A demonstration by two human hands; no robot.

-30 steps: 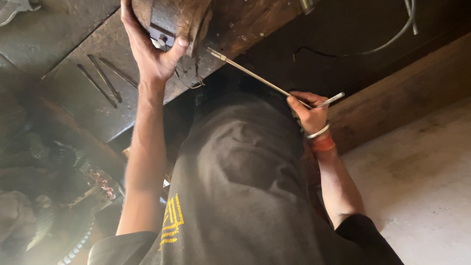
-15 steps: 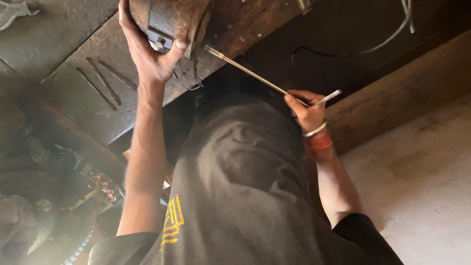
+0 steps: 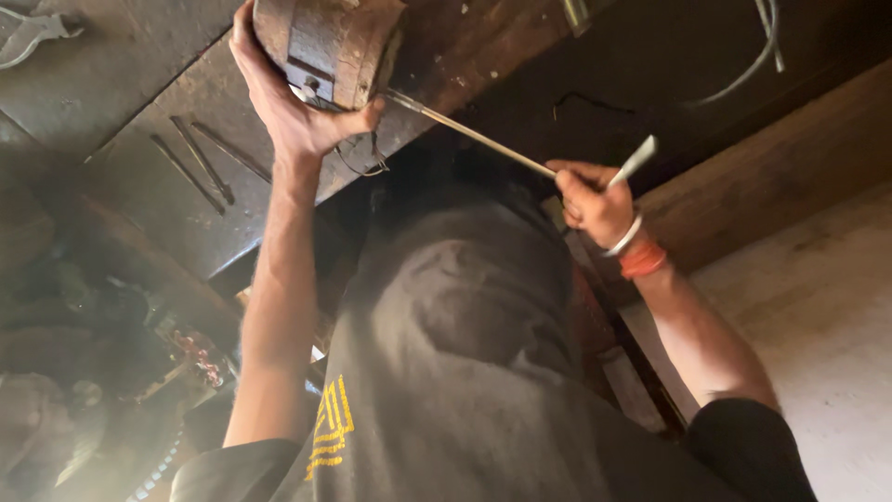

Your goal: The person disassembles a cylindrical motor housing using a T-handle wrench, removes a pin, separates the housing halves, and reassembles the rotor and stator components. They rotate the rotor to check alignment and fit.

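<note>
— Hands? Where's each one?
— Left hand (image 3: 295,110) cups the rusty brown round metal housing (image 3: 327,45) on the dark counter (image 3: 139,177). Right hand (image 3: 591,200) is closed around the long thin metal rod (image 3: 483,141), its tip at the housing.

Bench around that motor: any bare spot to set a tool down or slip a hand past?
Bare room: the dark metal plate left of the left hand, above three loose rods. The pale floor right of the right hand is bare too. Crowded: around the rusty motor housing, where the long rod enters, and the cluttered parts at lower left.
</note>
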